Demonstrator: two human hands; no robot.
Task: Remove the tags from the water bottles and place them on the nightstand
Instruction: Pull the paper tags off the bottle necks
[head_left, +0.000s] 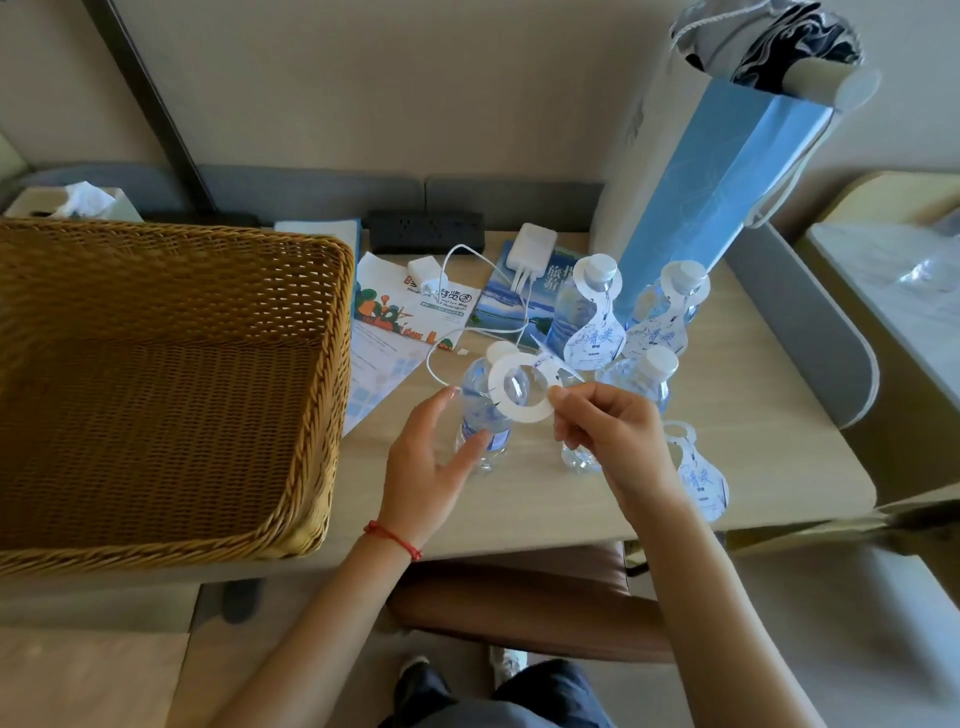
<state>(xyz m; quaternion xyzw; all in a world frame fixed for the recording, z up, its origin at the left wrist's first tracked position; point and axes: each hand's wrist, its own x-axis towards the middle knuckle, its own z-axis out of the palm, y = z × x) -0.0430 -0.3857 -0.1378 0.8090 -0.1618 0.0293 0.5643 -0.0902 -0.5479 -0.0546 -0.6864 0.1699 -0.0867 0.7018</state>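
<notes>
One right hand (610, 431) grip pinches a tag (522, 392).

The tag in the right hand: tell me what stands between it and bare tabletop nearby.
Nothing visible does. The right hand pinches the tag above the bottle; bare nightstand lies just in front, beside the open left hand.

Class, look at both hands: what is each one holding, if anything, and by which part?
The right hand pinches a white paper tag at the rim of its ring. The left hand is open beside a water bottle, holding nothing.
</notes>
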